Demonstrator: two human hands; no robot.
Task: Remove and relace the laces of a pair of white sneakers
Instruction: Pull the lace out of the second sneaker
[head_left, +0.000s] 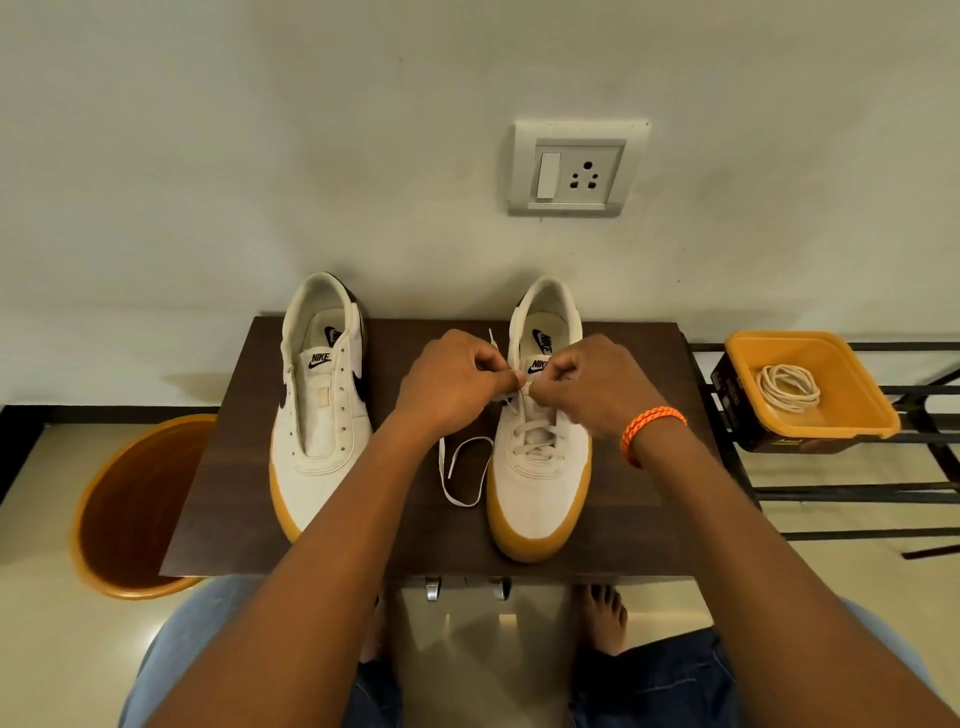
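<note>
Head view: right-side sneaker (540, 457) on dark wooden table (218, 499), toe toward viewer, gum sole, lower eyelets crossed with white lace (532, 434). Left hand (457, 384) curled, fingertips pinching lace at upper eyelets, just left of tongue. Right hand (592, 384) curled likewise, pinching lace at same spot from the other side; knuckles of both hands nearly touching. Loose lace end (460, 475) looped on table between the two shoes; short tip sticking up behind left hand. Orange bracelet (649, 428) on right wrist. Left-side sneaker (322, 415) unlaced, eyelets bare, well apart from the first, heel against wall. Second lace (787, 387) coiled in orange tub (878, 415) on metal rack at right. Orange bucket (98, 525) on floor at left. Switch and socket plate (576, 169) on wall above.
</note>
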